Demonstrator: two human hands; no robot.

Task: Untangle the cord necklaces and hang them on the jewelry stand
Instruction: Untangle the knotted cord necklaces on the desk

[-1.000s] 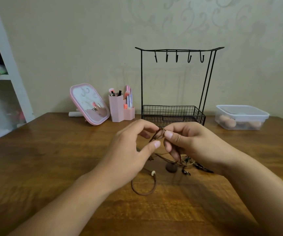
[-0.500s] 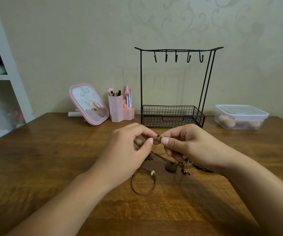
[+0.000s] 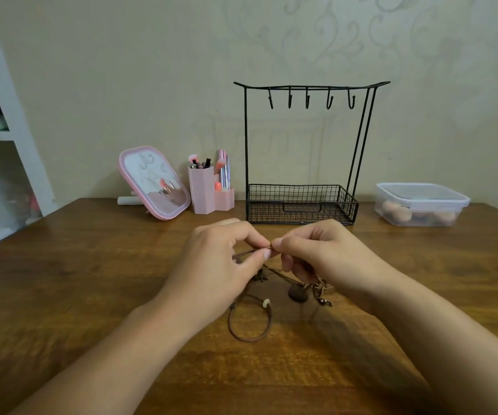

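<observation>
A tangle of brown cord necklaces lies on the wooden table in front of me, with a loose loop, a white bead and a dark pendant showing. My left hand and my right hand meet just above it, each pinching the cord between thumb and forefinger at the same spot. Part of the tangle is hidden under my right hand. The black wire jewelry stand rises behind, its several hooks bare and its mesh basket at the bottom.
A pink-framed mirror and a pink brush holder stand left of the stand by the wall. A lidded clear plastic box sits at the right. A white shelf unit stands at the far left.
Both hands have dropped slightly toward the table and their fingertips have drawn closer together on the cord. The loop and pendant on the table have not moved.
</observation>
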